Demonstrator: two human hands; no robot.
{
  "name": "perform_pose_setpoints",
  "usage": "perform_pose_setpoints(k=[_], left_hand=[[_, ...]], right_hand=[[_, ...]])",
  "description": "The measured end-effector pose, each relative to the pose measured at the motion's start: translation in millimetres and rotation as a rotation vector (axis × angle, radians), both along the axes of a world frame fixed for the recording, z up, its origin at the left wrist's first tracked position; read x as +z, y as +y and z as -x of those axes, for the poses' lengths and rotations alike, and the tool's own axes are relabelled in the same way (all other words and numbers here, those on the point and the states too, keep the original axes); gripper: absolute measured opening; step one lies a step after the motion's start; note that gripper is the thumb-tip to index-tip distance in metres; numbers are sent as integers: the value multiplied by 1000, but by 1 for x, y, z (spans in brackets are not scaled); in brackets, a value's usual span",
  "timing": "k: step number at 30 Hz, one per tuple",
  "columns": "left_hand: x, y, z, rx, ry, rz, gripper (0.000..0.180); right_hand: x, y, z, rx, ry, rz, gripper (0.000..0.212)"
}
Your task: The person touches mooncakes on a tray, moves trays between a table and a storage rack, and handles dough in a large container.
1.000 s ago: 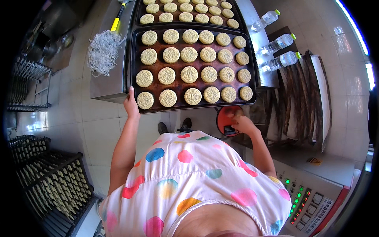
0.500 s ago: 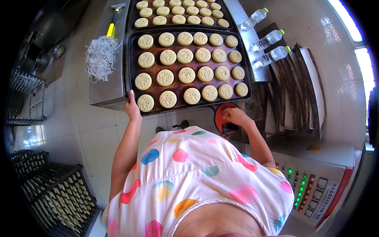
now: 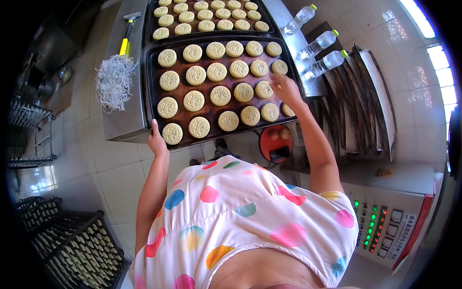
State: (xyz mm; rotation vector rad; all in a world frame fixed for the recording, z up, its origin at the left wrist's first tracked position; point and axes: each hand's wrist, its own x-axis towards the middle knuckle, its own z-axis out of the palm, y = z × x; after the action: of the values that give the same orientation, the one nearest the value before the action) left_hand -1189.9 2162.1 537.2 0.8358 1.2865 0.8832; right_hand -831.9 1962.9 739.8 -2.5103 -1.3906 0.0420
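A dark baking tray (image 3: 179, 92) filled with several round stamped pastries (image 3: 220, 95) lies on a steel table (image 3: 122, 115) in front of me. My left hand (image 3: 157, 140) grips the tray's near left corner, next to the corner pastry (image 3: 172, 133). My right hand (image 3: 285, 88) hovers with fingers spread over the pastries at the tray's right side, holding nothing. A second tray of pastries (image 3: 207, 14) lies farther back.
A tangle of pale threads (image 3: 114, 86) and a yellow-handled tool (image 3: 126, 38) lie on the table's left. Three plastic water bottles (image 3: 320, 53) stand at right, beside stacked empty trays (image 3: 361, 101). A control panel (image 3: 385, 226) with green lights sits lower right. Black crates of pastries (image 3: 67, 245) stand lower left.
My right hand rose from below the tray's front edge near the red container up over the pastries at the right. My left hand stayed on the tray corner.
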Motion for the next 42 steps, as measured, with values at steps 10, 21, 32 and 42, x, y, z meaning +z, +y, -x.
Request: perform_pose_setpoints(k=[10,21,32,42], left_hand=[[16,-6,-11,149,82,-62,44],[21,-6,-8,111,197,-82,41],[24,-7,-13,153,214,-105,41],[28,-8,-13,142,215,-116,42]], right_hand=[[-14,127,-118,76,-121,204,69],[-28,151,-135,263,-231,365,71],[-29,144,-132,290,-361,326,62],[-23,146,-121,365,-390,92,64]])
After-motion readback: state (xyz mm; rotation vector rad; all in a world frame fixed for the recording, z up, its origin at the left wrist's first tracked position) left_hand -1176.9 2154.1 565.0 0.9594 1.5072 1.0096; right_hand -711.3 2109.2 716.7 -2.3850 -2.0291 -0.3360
